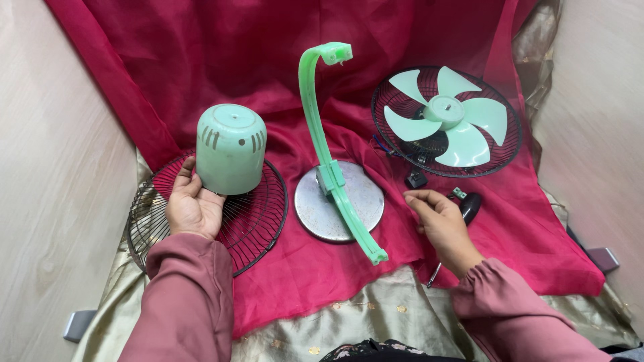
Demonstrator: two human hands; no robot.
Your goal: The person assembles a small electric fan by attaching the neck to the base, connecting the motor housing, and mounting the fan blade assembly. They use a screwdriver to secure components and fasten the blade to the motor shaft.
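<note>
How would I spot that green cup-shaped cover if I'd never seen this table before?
Start at the red cloth, then go to the black wire grille lying flat on its left side. Standing on that grille, touched by the left hand, is the pale green motor cover: the only closed, bucket-like piece, with slits near its top.

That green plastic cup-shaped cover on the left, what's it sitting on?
The green motor cover stands on a black wire fan guard, steadied by the left hand. Red cloth shows through the wires. Whatever lies inside the cover is hidden.
</note>
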